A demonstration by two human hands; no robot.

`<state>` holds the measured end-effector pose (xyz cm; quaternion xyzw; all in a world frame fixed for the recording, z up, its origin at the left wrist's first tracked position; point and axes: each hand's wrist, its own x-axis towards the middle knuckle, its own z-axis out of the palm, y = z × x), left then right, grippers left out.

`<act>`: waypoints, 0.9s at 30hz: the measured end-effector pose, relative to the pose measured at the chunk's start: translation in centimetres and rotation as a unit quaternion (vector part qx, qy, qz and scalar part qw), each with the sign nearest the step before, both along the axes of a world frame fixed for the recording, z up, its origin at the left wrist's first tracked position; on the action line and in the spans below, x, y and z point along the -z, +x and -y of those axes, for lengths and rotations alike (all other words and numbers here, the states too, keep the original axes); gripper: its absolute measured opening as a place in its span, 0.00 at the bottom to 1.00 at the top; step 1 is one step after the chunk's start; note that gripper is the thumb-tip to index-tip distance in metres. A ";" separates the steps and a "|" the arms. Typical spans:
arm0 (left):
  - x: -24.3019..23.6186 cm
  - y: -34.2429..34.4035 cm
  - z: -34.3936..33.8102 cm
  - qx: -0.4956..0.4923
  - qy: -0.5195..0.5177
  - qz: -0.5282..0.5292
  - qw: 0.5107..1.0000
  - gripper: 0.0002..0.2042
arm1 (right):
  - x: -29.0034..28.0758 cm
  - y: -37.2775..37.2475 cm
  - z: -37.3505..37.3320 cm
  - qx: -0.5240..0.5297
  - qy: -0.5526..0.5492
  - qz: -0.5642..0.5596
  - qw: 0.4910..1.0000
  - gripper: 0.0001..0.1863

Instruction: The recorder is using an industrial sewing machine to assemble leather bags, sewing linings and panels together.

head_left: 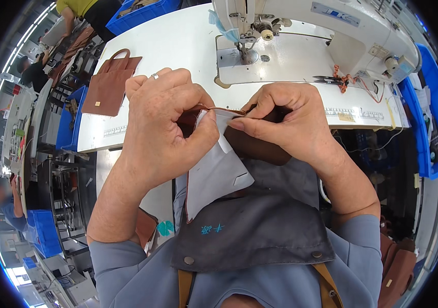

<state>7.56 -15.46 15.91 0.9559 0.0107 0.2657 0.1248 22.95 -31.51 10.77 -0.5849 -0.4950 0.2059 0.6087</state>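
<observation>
Both hands are raised over my lap, in front of the sewing machine table's near edge. A bag piece [216,177], brown outside with a pale grey lining, hangs between them. Its grey side has a small slit-like mark low down, and a dark brown part shows behind on the right. My left hand [170,126] is closed, thumb and fingers pinching the top edge. Close beside it, my right hand [296,120] pinches the same edge between thumb and forefinger. The remaining fingers of the right hand curl behind the piece and are partly hidden.
Ahead stands a white sewing machine [352,31] on a white table [178,43]. Black thread snips [329,80] with orange cord lie right of its needle. A brown handled bag [108,87] lies at left. Blue bins [427,123] flank the table; other people work at far left.
</observation>
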 end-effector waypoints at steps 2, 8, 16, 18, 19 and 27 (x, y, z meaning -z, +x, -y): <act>-0.2 -0.4 0.0 -0.005 0.012 -0.011 1.000 0.03 | -0.1 -0.4 0.0 0.008 -0.006 0.031 0.999 0.11; 0.6 0.9 -1.4 0.007 0.006 -0.041 0.999 0.03 | 0.6 0.8 -0.8 0.004 0.000 0.045 0.999 0.11; 6.7 8.0 -8.1 0.035 -0.023 -0.030 0.999 0.04 | 4.9 6.0 -5.8 0.053 -0.019 0.129 0.990 0.09; 10.5 10.9 -9.5 0.011 -0.042 -0.068 0.997 0.05 | 5.9 7.9 -6.4 0.071 -0.056 0.203 0.975 0.09; 12.1 12.8 -10.0 0.006 -0.053 -0.084 0.995 0.05 | 6.4 8.9 -6.5 0.074 -0.085 0.233 0.966 0.07; 14.4 16.4 -10.6 0.071 -0.081 -0.088 0.990 0.05 | 6.8 12.1 -6.3 0.044 -0.168 0.367 0.914 0.05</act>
